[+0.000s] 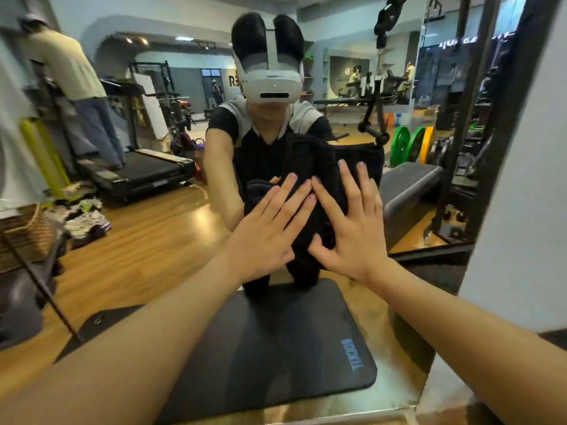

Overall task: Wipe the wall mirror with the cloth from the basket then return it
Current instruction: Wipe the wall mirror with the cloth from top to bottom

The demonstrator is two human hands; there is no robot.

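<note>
Against the mirror, near the middle of the glass and toward its lower half, a dark cloth is pressed flat under both hands. It is black or very dark navy, bunched into soft folds, and it merges with the reflection of the person's dark clothes behind it, so its true outline is hard to trace. The left hand lies on it with fingers straight and close together, pointing up and right. The right hand lies just beside it, fingers straight and spread, thumb out to the left; the two index fingertips nearly touch. Neither hand curls round the cloth.

Most of the cloth is hidden behind the hands, and its lower edge is lost in the dark reflection. A dark mat lies at the foot of the mirror, with blue lettering too distorted to read surely. The mirror's right edge meets a pale wall.

A woven basket shows at the left edge of the picture, cut off by the frame; what it holds cannot be made out. Shoes lie on the wooden floor beside it.
</note>
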